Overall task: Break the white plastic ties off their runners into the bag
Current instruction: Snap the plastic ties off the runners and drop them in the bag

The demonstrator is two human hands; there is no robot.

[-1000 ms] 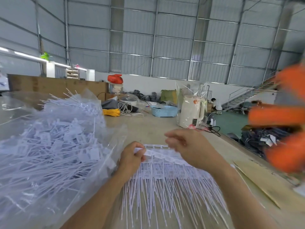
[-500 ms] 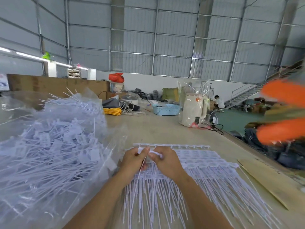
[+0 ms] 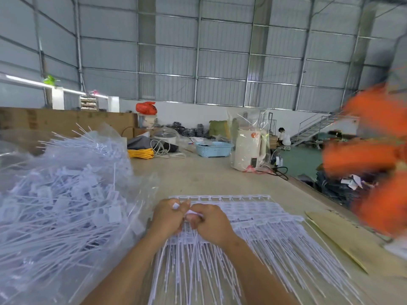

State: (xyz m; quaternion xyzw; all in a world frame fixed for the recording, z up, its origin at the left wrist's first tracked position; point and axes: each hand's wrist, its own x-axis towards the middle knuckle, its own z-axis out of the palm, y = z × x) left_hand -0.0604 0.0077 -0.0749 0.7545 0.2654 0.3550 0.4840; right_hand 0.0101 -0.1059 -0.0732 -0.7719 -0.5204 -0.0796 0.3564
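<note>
- Beside the clear bag [image 3: 66, 205], just to its right, your 2 hands meet over the sheet of white ties [image 3: 253, 219] that lies flat on the table [image 3: 209, 177].
- Your left hand [image 3: 168, 217] has its fingers curled around a small white piece at the near-left end of the sheet; your right hand [image 3: 209, 223] pinches another white piece, touching the left hand.
- Inside the bag, loose ties already lie in a high heap, so I judge the work is well along, with many ties left on the runners.
- Risk: if you twist too hard, a tie can snap at its thin tail, not at the runner.
- Risk: the bag mouth is hard to locate, so a freed tie can fall on the table beside the bag.
- Hidden: your fingers cover the break point, so I cannot tell if the tie is already free.
- Far right of the bag, blurred orange shapes [image 3: 374, 155] are not readable.
</note>
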